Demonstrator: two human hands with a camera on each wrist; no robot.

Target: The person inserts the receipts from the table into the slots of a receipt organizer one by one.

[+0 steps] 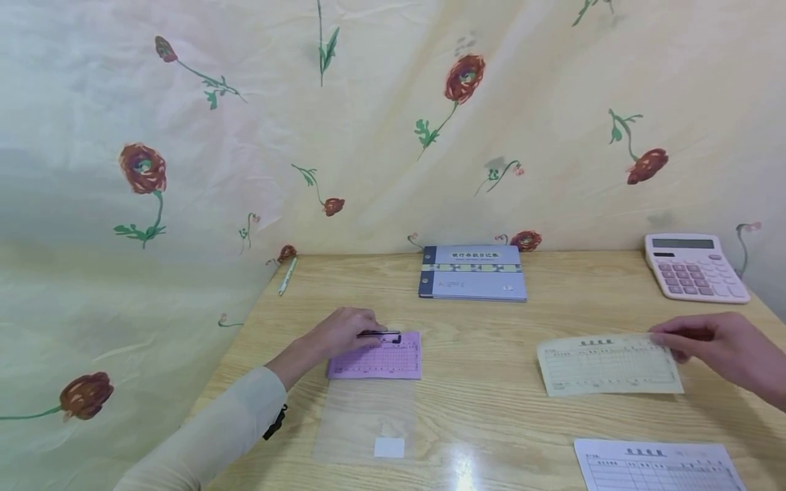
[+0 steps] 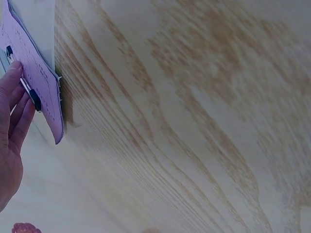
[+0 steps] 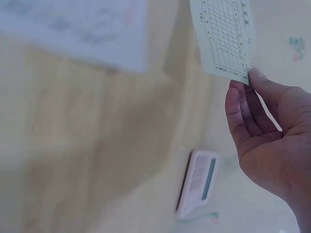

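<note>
My left hand (image 1: 353, 327) pinches the metal clip (image 1: 379, 333) with black ends at the top edge of a pink printed form (image 1: 376, 358). Under the pink form lies a clear clipboard (image 1: 353, 416) bearing a white label (image 1: 389, 447). In the left wrist view, the thumb and fingers (image 2: 19, 116) grip that clip beside the pink paper. Over at the right, my right hand (image 1: 727, 348) holds a pale green printed form (image 1: 614, 368) by its upper right corner, between thumb and fingers. The right wrist view shows the green form (image 3: 226, 39) hanging from the fingertips.
A white printed form (image 1: 663, 467) lies at the front right. The blue account book (image 1: 473, 273) is at the back middle, a pen (image 1: 287, 275) at the back left. A pink and white calculator (image 1: 696, 268) sits back right. Flowered cloth (image 1: 393, 136) hangs behind the wooden table (image 1: 479, 382).
</note>
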